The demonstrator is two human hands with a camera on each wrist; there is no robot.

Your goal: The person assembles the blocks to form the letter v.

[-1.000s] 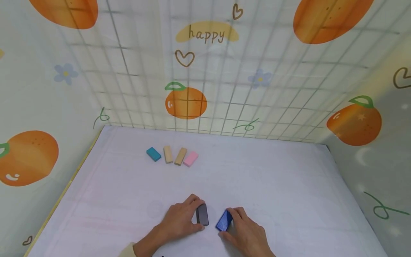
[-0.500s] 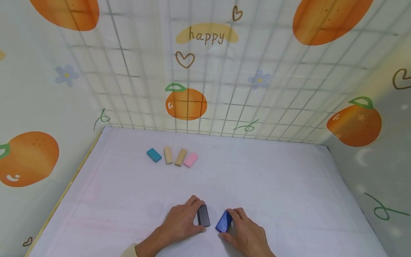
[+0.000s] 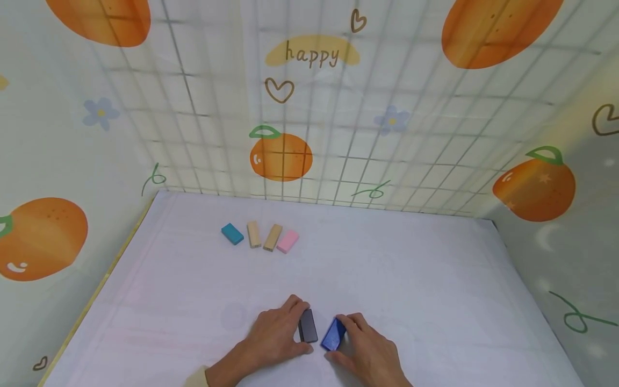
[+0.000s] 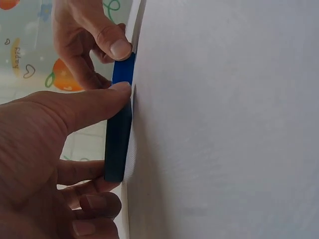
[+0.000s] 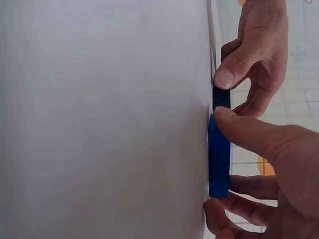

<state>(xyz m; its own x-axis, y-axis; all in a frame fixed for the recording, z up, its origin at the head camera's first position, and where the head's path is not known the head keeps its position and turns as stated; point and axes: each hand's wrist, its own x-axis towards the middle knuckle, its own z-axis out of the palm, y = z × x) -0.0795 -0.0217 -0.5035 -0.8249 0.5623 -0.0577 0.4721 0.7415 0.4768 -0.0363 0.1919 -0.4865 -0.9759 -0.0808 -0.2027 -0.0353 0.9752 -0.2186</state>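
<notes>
My left hand pinches a dark grey block by its two ends, thumb at the near end and fingers at the far end. In the left wrist view the same dark block lies flat at the table surface. My right hand holds a blue block the same way; it appears in the right wrist view as a bright blue block. The two blocks lie side by side with a narrow gap, the blue one slanted, its far end leaning right.
Farther back on the white table lie a teal block, a pale wooden block, a tan wooden block and a pink block in a loose row. A printed curtain stands behind the table.
The dark grey block has shifted slightly right with my left hand. The blue block has moved a little left with my right hand, so the gap between them is narrower.
</notes>
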